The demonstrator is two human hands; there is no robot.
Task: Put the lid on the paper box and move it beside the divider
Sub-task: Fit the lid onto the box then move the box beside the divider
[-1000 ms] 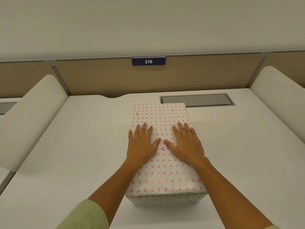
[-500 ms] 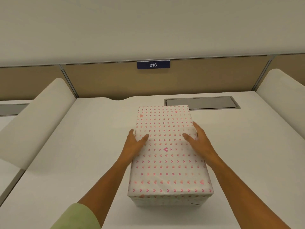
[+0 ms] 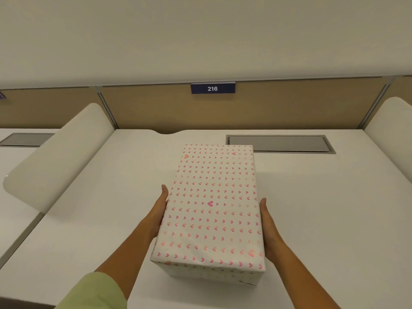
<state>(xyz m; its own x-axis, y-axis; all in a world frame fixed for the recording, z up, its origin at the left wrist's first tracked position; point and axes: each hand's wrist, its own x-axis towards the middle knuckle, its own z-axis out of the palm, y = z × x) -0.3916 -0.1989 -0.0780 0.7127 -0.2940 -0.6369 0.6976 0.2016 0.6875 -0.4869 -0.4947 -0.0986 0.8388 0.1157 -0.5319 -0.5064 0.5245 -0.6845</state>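
Holding the paper box (image 3: pixel 211 210) by its sides now, left hand (image 3: pixel 161 210) and right hand (image 3: pixel 268 228) off the lid; ready to move toward the divider (image 3: pixel 60 157).

Between your hands, the paper box (image 3: pixel 211 210) is white with pink hearts; beneath them, a white desk (image 3: pixel 93 219); your left sleeve (image 3: pixel 93 293) is pale green.

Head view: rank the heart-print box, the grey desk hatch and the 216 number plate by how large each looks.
1. heart-print box, by far the largest, though nearness to the camera inflates it.
2. grey desk hatch, partly hidden behind the box.
3. 216 number plate, smallest and farthest.
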